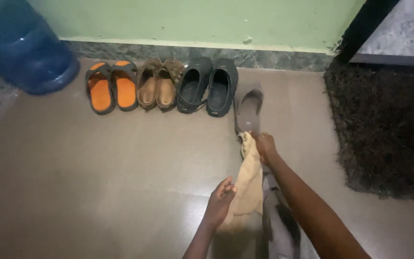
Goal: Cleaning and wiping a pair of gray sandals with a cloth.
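Head view: right hand (265, 146) grips tan cloth (247, 184) — left hand (221, 199) open, perhaps touching it.

Views: one only, so no part of the scene is shared between cameras.
Position: worn on the person's head, above both forearms.
Direction: tilted steeply down and forward, toward the pale green painted wall (192, 19).
Nearness: hands sit close in the lower middle; the glossy brown tiled floor (73, 182) fills most of the picture.
Edges: a dark shaggy rectangular mat (389, 129) at right, a blue plastic water drum (22, 45) at upper left.
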